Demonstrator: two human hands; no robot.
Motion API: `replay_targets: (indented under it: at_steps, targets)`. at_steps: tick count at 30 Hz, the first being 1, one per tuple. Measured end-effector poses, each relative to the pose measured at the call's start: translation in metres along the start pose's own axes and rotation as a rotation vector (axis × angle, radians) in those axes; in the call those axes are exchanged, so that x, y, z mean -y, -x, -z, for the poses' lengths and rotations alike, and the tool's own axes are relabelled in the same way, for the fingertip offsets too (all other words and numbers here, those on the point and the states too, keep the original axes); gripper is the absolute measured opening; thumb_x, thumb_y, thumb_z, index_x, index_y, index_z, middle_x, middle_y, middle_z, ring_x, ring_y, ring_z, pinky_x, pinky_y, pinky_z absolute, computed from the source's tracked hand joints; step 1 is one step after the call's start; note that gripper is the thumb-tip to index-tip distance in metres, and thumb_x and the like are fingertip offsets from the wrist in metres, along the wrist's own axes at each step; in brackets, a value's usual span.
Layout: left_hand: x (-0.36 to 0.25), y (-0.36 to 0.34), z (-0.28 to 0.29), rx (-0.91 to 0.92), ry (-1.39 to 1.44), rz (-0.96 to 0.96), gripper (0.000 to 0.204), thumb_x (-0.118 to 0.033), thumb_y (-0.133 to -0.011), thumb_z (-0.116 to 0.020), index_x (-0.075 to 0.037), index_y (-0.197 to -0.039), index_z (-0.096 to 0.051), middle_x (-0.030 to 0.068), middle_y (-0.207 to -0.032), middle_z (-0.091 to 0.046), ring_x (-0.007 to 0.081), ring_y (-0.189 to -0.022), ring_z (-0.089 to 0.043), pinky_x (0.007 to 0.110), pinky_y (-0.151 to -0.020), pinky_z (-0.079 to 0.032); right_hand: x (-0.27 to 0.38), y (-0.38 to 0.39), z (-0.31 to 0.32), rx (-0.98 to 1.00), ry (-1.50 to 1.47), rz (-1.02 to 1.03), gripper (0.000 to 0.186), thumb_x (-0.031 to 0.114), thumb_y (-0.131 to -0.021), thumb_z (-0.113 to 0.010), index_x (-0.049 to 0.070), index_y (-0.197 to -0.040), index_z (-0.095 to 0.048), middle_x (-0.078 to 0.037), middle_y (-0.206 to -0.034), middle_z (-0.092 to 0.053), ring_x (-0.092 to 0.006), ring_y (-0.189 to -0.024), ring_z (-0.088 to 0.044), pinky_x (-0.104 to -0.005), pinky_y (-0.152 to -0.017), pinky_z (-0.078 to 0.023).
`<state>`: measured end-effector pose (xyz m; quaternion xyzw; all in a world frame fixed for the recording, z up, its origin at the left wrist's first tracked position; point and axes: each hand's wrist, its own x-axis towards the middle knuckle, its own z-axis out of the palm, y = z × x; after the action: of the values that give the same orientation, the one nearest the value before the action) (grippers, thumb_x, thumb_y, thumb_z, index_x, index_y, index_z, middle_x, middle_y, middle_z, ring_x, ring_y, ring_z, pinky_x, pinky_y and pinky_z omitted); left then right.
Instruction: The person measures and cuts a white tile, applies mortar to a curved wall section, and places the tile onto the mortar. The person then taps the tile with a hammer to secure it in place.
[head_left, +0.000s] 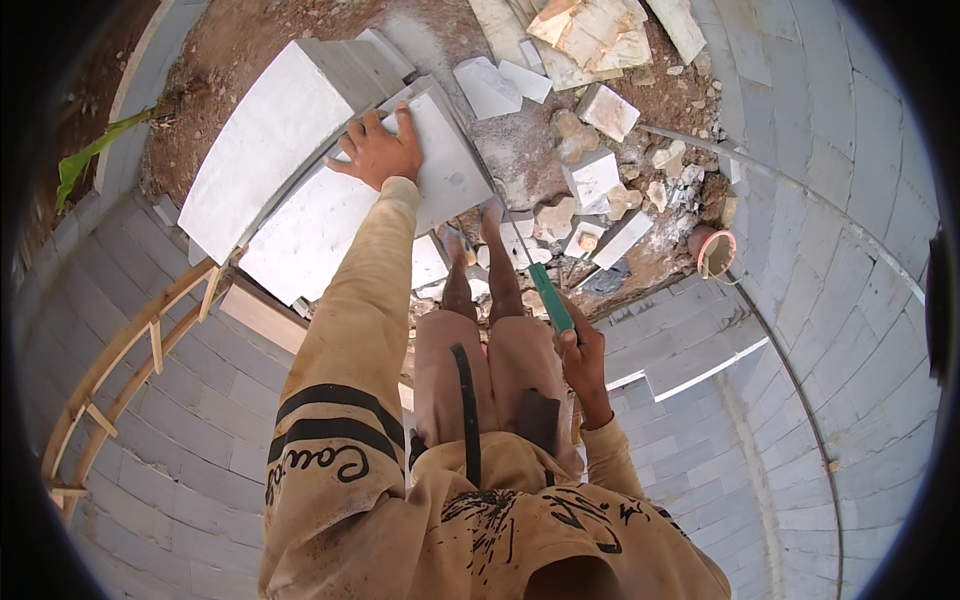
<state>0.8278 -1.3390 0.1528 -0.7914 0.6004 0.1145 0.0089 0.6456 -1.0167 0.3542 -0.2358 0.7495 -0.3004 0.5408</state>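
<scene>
My left hand (382, 150) lies with fingers spread on the top of a white block (447, 180), beside a larger white block (270, 130) on the left. My right hand (582, 350) grips the green handle (548, 295) of a saw. The saw's thin blade (517, 237) runs up from the handle along the right side of the block under my left hand. Whether its teeth touch the block is hard to tell. My bare legs and feet show below the blocks.
Broken white block pieces (592, 180) and rubble lie on the dirt ahead. An orange bucket (730, 248) is at the right, near a long pole (780, 170). A wooden ladder-like frame (155, 335) stands at the left. Grey block walls (840, 300) surround me.
</scene>
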Motion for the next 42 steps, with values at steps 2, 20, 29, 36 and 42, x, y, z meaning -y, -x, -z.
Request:
replay_targets:
  at_steps: [2,20,29,36,42]
  targets:
    - [0.0,0.0,-0.001,0.012,0.012,0.001,0.061,-0.064,-0.096,-0.047,-0.014,-0.123,-0.07,0.0131,-0.132,-0.06,0.0354,-0.134,-0.046,0.074,-0.117,-0.005,-0.006,-0.028,-0.01,0.01,0.016,0.017,0.076,0.062,-0.102,-0.053,0.0,-0.146,-0.055,0.005,-0.069,-0.049,-0.0038,-0.062,-0.04,-0.0251,-0.053,-0.033]
    - [0.002,-0.001,-0.002,-0.024,0.017,-0.015,0.062,-0.063,-0.097,-0.046,-0.011,-0.119,-0.069,0.0148,-0.132,-0.059,0.0348,-0.133,-0.047,0.074,-0.117,-0.006,-0.028,-0.118,-0.035,0.052,-0.182,-0.056,0.068,0.057,-0.104,-0.054,0.005,-0.147,-0.057,0.007,-0.066,-0.043,-0.0034,-0.058,-0.038,-0.0247,-0.05,-0.031]
    - [-0.003,0.0,0.006,0.034,-0.002,0.003,0.066,-0.064,-0.097,-0.043,-0.01,-0.128,-0.067,0.0135,-0.134,-0.061,0.0355,-0.135,-0.046,0.07,-0.119,-0.007,-0.007,-0.126,-0.036,0.067,-0.269,-0.064,0.06,0.049,-0.108,-0.05,0.0,-0.143,-0.059,0.006,-0.07,-0.045,-0.0046,-0.06,-0.038,-0.0254,-0.053,-0.031]
    - [-0.003,-0.002,0.002,0.01,-0.017,0.011,0.063,-0.063,-0.098,-0.045,-0.01,-0.125,-0.068,0.0137,-0.132,-0.06,0.0345,-0.136,-0.045,0.072,-0.118,-0.008,-0.019,-0.11,-0.037,0.072,-0.285,0.048,0.063,0.052,-0.108,-0.049,0.002,-0.144,-0.058,0.004,-0.077,-0.054,-0.0044,-0.063,-0.041,-0.0252,-0.053,-0.032]
    - [-0.004,0.0,0.008,-0.004,0.015,-0.009,0.062,-0.062,-0.098,-0.044,-0.01,-0.124,-0.067,0.0145,-0.132,-0.06,0.0355,-0.137,-0.043,0.073,-0.118,-0.006,-0.064,-0.168,-0.047,0.061,-0.147,-0.029,0.054,0.051,-0.107,-0.051,0.002,-0.124,-0.065,0.006,-0.071,-0.048,-0.0033,-0.061,-0.04,-0.0244,-0.051,-0.033]
